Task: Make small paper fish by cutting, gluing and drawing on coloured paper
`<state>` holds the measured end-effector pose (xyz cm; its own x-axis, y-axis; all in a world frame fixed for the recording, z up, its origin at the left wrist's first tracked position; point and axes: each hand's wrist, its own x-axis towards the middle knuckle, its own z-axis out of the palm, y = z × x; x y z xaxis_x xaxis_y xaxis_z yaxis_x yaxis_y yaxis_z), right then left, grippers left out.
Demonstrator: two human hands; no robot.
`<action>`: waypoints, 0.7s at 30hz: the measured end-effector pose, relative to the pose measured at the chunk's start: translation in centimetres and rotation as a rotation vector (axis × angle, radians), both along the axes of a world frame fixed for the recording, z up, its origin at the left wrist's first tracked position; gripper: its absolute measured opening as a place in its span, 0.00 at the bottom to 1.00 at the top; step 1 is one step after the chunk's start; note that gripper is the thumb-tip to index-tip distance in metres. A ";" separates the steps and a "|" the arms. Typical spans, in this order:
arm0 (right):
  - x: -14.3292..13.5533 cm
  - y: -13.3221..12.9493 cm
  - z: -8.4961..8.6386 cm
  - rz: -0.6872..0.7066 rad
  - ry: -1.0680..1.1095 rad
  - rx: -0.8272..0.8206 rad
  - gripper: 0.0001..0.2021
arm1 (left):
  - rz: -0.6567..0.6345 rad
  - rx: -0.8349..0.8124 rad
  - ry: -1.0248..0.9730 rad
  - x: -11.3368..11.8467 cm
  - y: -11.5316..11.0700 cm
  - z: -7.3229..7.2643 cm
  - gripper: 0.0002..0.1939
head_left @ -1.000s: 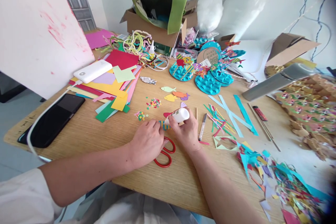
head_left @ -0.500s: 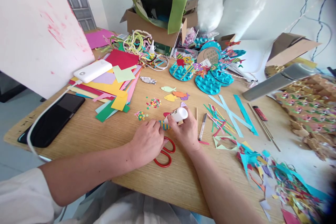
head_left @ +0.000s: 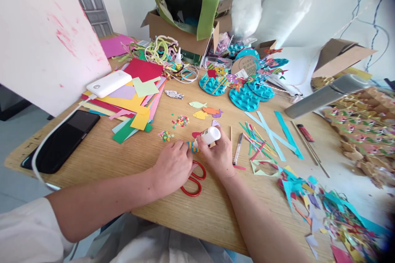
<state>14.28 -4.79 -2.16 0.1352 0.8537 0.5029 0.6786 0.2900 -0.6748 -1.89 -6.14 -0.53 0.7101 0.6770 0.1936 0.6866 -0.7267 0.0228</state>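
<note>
I count one left hand [head_left: 174, 164] and one right hand [head_left: 220, 155], both mine, one gripped white bottle [head_left: 211, 134], one pair of scissors [head_left: 205, 171], one pen [head_left: 238, 148], one phone [head_left: 70, 135], one power bank [head_left: 108, 82], two confetti heaps [head_left: 182, 121] and four clustered paper fish [head_left: 211, 110].

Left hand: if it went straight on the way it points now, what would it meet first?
Likely the striped paper, right at the left hand's fingertips, perhaps already touching. Just beyond is the right hand, holding the bottle; height is hard to judge.
</note>
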 end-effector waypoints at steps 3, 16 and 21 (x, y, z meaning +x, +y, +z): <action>0.0 0.0 -0.1 -0.007 -0.002 -0.006 0.10 | -0.016 0.015 0.015 -0.1 0.0 -0.1 0.11; 0.3 -0.1 1.0 -0.092 0.100 0.098 0.10 | -0.022 0.013 -0.001 -0.1 0.1 0.2 0.11; 0.6 0.1 1.2 -0.118 0.092 0.066 0.10 | -0.016 -0.004 -0.013 -0.1 0.1 0.4 0.10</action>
